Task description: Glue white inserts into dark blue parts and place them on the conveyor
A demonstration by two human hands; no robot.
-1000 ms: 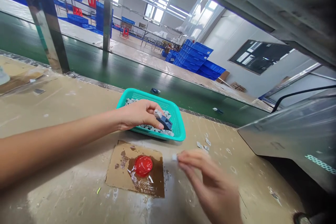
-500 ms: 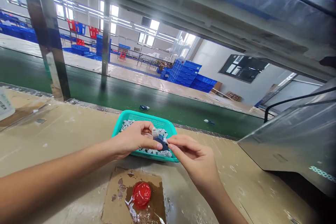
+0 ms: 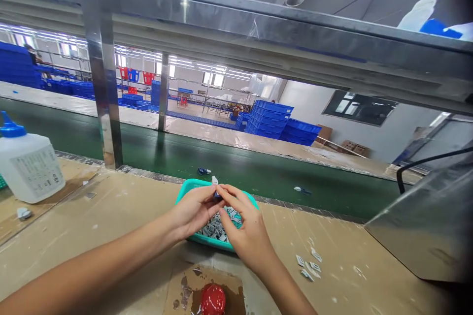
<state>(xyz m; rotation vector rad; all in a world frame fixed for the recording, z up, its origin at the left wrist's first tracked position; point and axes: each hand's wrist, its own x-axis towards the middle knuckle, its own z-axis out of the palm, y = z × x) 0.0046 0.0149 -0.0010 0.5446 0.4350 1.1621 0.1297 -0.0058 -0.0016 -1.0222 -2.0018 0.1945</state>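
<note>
Above a teal plastic basket, my left hand and my right hand meet around a small dark blue and white plastic part. Its pale tip sticks up beyond the fingers, while most of its dark body is hidden behind them. The left fingers pinch it from the left; the right fingertips press on it from the right. Many small grey plastic pieces lie in the basket beneath my hands.
Below the basket, a wet red round object sits on stained cardboard. Several grey pieces lie at right. A blue-capped bottle stands at left. Two blue-and-white parts rest on the green conveyor belt, near a metal post.
My hands have drawn closer together, and the right fingers now cover more of the plastic part. The camera view has shifted, bringing the bottle and the loose grey pieces into sight.
</note>
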